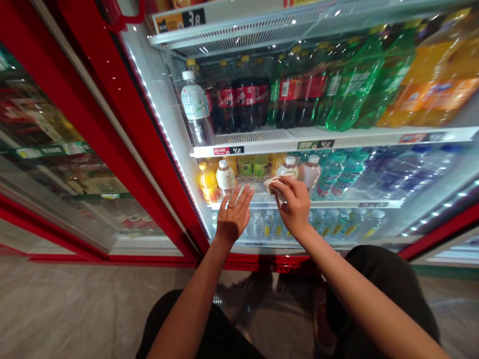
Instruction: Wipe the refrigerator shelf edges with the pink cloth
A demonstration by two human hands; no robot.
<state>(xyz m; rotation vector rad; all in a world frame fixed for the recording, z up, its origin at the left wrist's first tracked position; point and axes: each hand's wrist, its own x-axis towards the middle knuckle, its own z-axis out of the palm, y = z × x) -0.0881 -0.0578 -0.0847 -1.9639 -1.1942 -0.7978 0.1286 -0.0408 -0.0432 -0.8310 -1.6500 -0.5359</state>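
Note:
My left hand (232,213) is held flat with its fingers stretched out and a ring on one finger. It is just in front of a white-capped bottle (225,175) with a pale label, beside a yellow juice bottle (207,180). Whether it touches anything is unclear. Pinched in my right hand (294,202) is a crumpled white cloth (274,183), near the front of the same cooler shelf (262,198). Behind that hand stands another white-capped bottle (287,167), partly hidden, with a brownish bottle (311,172) to its right.
Cola bottles (245,97), green soda bottles (355,82) and orange soda bottles (430,75) crowd the shelf above. Small clear bottles (269,224) line the lowest shelf. The cooler's red frame (149,164) rises at left, and a red sill (262,260) runs along the floor.

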